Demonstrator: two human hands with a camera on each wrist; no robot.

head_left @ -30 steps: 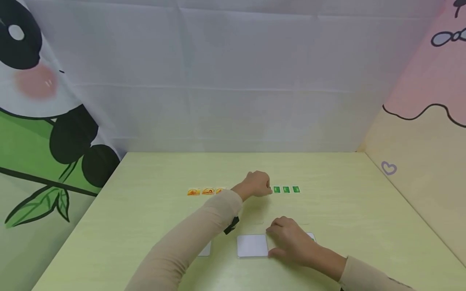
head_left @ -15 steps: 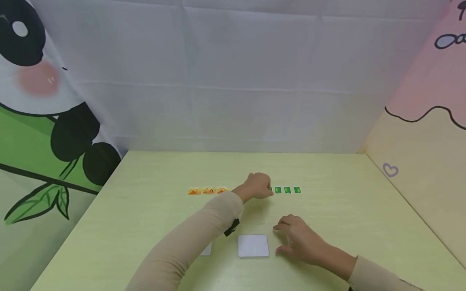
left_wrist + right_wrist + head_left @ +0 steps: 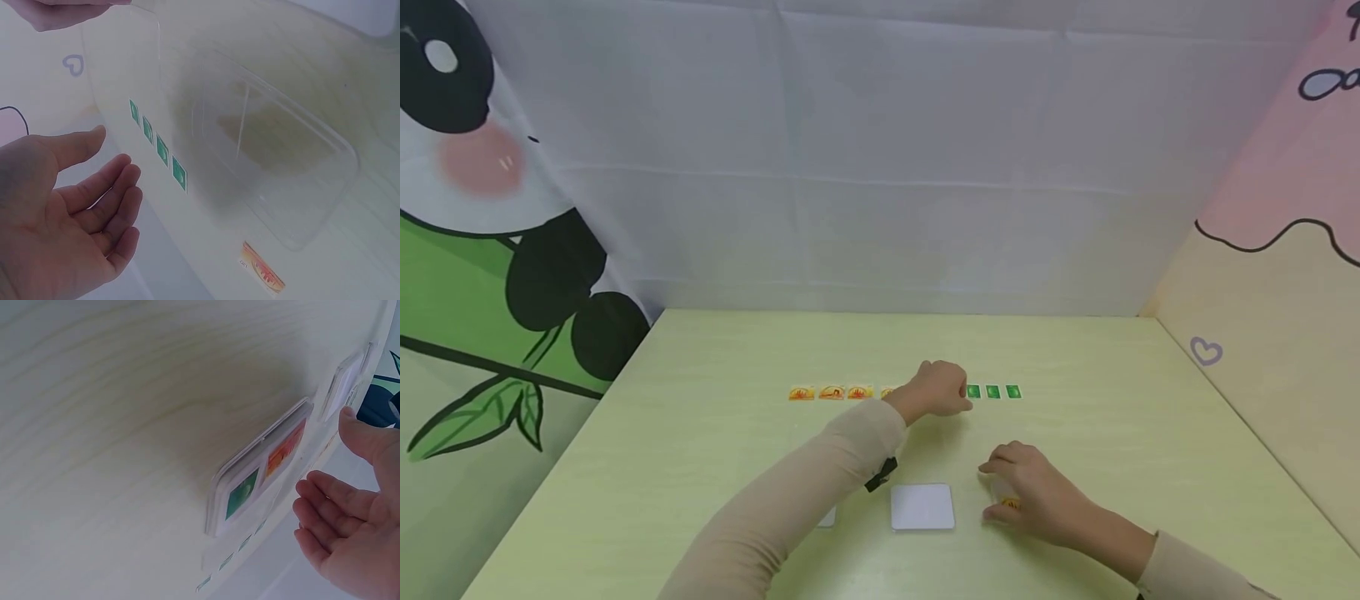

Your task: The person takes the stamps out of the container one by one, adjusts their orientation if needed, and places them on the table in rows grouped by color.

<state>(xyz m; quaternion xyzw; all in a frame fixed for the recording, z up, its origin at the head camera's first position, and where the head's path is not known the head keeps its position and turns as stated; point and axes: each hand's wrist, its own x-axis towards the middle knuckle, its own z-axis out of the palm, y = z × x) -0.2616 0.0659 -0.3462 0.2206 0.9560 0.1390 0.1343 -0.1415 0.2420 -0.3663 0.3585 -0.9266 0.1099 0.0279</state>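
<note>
Squares of green card [image 3: 992, 392] remain by the empty left hand [image 3: 936, 388], a filled-looking clear oblong plastic case [image 3: 260, 476] by the empty right hand [image 3: 1032, 492].

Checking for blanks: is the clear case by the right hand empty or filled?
Filled: the right wrist view shows a green picture and an orange picture side by side within the clear case.

The left hand [image 3: 934, 389] is beside small green cards [image 3: 993, 392], the right hand [image 3: 1037, 493] near a white card [image 3: 922, 507].
</note>
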